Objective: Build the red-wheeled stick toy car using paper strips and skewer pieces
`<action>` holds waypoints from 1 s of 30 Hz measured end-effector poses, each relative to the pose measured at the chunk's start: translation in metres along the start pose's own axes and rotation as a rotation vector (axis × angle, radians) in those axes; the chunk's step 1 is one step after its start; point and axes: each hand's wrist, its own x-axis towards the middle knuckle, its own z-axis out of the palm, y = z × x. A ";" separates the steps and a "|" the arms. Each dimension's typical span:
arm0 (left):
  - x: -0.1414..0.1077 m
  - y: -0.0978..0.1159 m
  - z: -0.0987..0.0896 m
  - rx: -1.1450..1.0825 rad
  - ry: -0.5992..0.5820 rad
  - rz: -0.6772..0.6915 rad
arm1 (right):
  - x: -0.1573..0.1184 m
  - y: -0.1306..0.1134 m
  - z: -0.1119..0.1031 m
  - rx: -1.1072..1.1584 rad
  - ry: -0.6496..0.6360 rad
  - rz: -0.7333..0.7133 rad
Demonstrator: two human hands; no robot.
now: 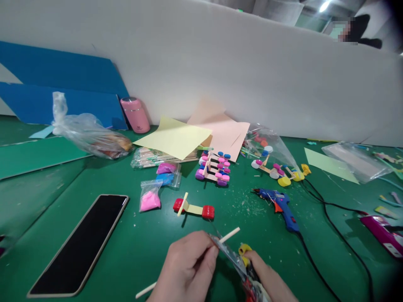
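Green desk [126, 251], slightly shiny surface. White partition [283, 92] right behind it, spans the full view, top edge drops toward the right. Blue panels [63, 69] stand in front of it, far left. Over the top right: bright ceiling light [325, 6], greyish room, blurred.

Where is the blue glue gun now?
In the head view, the blue glue gun lies right of centre on the green table, beyond the right hand and in front of the yellow wheels.
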 end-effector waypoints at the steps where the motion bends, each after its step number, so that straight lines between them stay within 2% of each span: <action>1: 0.000 0.000 0.001 -0.015 -0.006 -0.014 | 0.001 0.001 0.001 -0.021 -0.002 0.019; 3: -0.003 -0.002 0.005 -0.009 0.029 -0.012 | 0.003 0.004 0.002 -0.053 -0.009 0.029; 6: -0.007 -0.006 0.014 0.028 0.137 -0.008 | 0.004 0.007 0.003 -0.036 -0.001 -0.032; 8: -0.008 -0.007 0.015 0.009 0.161 -0.032 | 0.004 0.010 0.003 0.004 0.024 -0.061; 10: -0.005 -0.008 0.012 -0.070 0.089 -0.099 | 0.004 0.012 0.003 0.018 0.042 -0.052; 13: 0.002 -0.007 0.002 -0.280 -0.106 -0.262 | 0.006 0.012 0.002 -0.007 0.013 0.010; 15: 0.004 -0.005 -0.001 -0.360 -0.161 -0.319 | 0.007 0.010 0.000 -0.030 -0.017 0.042; 17: 0.002 -0.005 0.001 -0.319 -0.106 -0.302 | 0.008 0.007 -0.002 -0.053 -0.038 0.046; 20: -0.003 -0.005 0.008 -0.166 0.087 -0.200 | 0.007 0.002 -0.005 -0.046 -0.041 0.003; 21: -0.004 -0.005 0.009 -0.149 0.118 -0.178 | 0.006 0.001 -0.005 -0.031 -0.035 -0.011; 23: -0.004 -0.006 0.007 -0.208 0.043 -0.199 | 0.005 0.001 -0.006 0.001 -0.017 -0.025; 27: 0.002 -0.008 -0.007 -0.535 -0.234 -0.405 | 0.006 0.004 -0.005 -0.005 -0.020 -0.016; 29: 0.004 -0.009 -0.010 -0.635 -0.304 -0.440 | 0.007 0.005 -0.006 -0.032 -0.044 0.010; 30: 0.004 -0.009 -0.010 -0.627 -0.302 -0.438 | 0.007 0.005 -0.006 -0.037 -0.051 0.017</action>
